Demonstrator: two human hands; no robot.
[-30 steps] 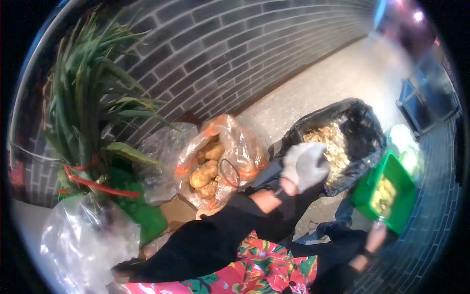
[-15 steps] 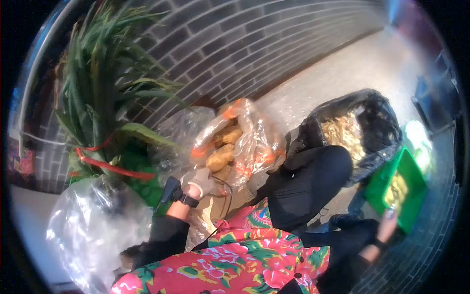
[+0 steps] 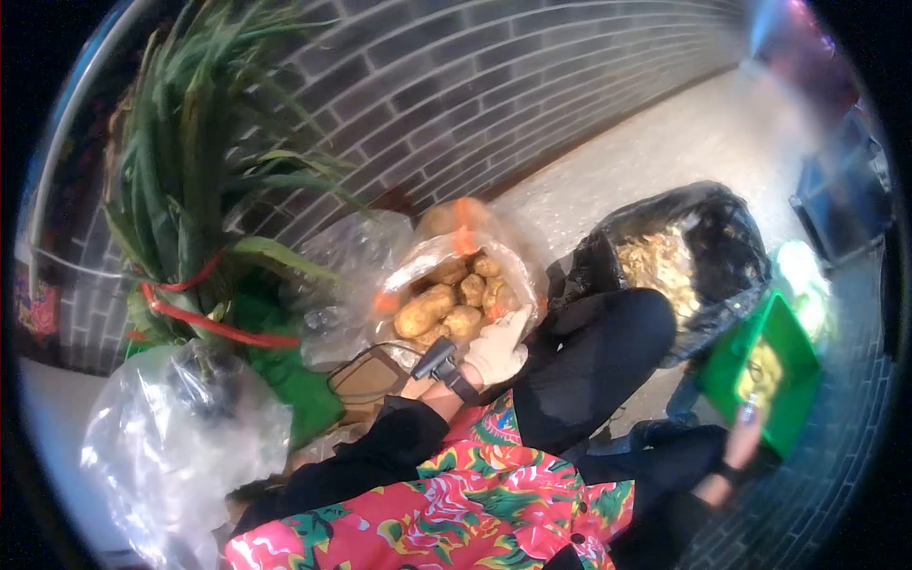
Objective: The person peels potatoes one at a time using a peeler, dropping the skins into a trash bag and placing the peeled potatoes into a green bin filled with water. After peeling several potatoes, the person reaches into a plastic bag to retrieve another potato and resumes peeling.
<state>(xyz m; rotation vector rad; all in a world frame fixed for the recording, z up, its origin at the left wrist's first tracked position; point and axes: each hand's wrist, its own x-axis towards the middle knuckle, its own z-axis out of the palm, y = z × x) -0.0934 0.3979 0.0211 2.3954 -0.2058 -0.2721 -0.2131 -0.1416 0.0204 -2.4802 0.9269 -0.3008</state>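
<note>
My left hand point(image 3: 499, 350), in a pale glove, has its fingers closed at the near right rim of a clear plastic bag point(image 3: 525, 285) with orange print. The bag gapes, and several unpeeled potatoes point(image 3: 425, 312) lie inside it. At the right, my right hand point(image 3: 744, 439) is closed beside a green bin point(image 3: 803, 366). A small shiny metallic piece point(image 3: 750, 407) shows at its fingertips; I cannot make out what it is. Pale yellow peeled pieces point(image 3: 760, 369) lie in the bin, just beyond those fingers.
A bin lined with a black bag point(image 3: 731, 256) holds peelings point(image 3: 660, 266) beyond my knee. Long green leafy stalks point(image 3: 185, 190), tied with red string, stand at the left by a brick wall point(image 3: 427, 76). A big clear bag point(image 3: 180, 427) sits below them. A dark blue crate point(image 3: 841, 195) stands far right.
My left hand has moved right, from the bag's near left side to its near right rim. The bag's mouth is wider, and more potatoes show. My right hand has barely moved.
</note>
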